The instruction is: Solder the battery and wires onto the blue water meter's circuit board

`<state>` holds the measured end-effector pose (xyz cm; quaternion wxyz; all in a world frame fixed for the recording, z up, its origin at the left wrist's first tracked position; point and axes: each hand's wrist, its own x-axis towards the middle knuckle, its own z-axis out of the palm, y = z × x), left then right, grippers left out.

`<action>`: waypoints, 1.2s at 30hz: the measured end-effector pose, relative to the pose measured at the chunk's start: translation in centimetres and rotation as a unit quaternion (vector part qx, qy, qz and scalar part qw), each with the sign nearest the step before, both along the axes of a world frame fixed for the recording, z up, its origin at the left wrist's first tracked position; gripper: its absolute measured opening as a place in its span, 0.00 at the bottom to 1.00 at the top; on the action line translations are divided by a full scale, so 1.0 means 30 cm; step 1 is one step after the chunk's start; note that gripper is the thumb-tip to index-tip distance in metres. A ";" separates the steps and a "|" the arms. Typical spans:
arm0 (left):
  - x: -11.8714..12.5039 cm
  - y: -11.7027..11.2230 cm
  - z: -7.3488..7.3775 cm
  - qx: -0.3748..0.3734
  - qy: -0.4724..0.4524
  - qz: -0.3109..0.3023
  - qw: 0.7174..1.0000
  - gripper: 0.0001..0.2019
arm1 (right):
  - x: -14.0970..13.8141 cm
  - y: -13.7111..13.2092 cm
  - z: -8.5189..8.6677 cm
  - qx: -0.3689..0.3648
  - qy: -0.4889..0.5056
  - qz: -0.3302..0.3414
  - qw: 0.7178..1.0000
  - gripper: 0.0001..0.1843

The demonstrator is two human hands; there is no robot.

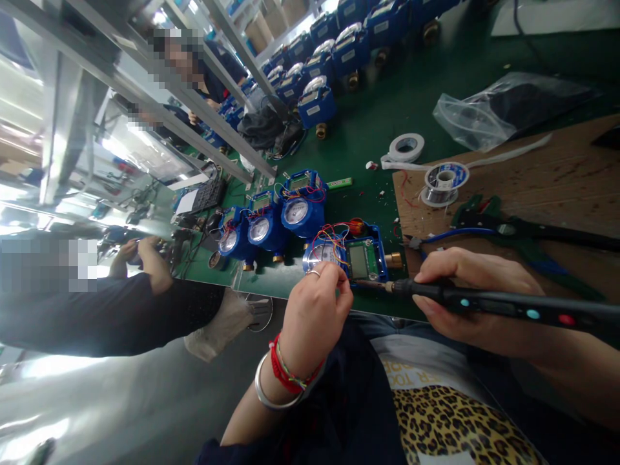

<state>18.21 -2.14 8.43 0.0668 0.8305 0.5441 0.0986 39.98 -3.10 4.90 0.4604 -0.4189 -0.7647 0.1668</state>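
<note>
My right hand (pixel 477 274) grips a black soldering iron (pixel 504 309) with coloured buttons. Its tip reaches the lower edge of an open blue water meter (pixel 379 242), near the green circuit board with a grey display (pixel 359 262). Thin red, yellow and white wires (pixel 336 234) loop over the meter's round dial. My left hand (pixel 312 310) is closed in a pinch just left of the iron's tip, partly over the dial; what its fingertips hold is too small to make out. A brass fitting (pixel 394 259) sticks out at the meter's right end.
Three wired meters (pixel 296 210) stand left of the open one. Rows of blue meters (pixel 317 106) fill the back. Right lie a solder spool (pixel 444 184), white tape (pixel 405 148), green-handled pliers (pixel 506 229) and a plastic bag (pixel 477 119). Co-workers sit beyond a metal frame and at left.
</note>
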 end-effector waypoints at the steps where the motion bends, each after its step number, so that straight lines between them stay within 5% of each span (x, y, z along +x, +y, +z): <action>1: 0.000 0.000 0.000 0.001 -0.002 0.001 1.000 0.03 | -0.002 0.001 0.002 -0.001 0.001 0.001 1.000 0.05; 36: -0.001 0.002 -0.002 0.003 -0.010 -0.001 1.000 0.03 | 0.003 0.001 0.001 -0.019 0.015 -0.001 1.000 0.06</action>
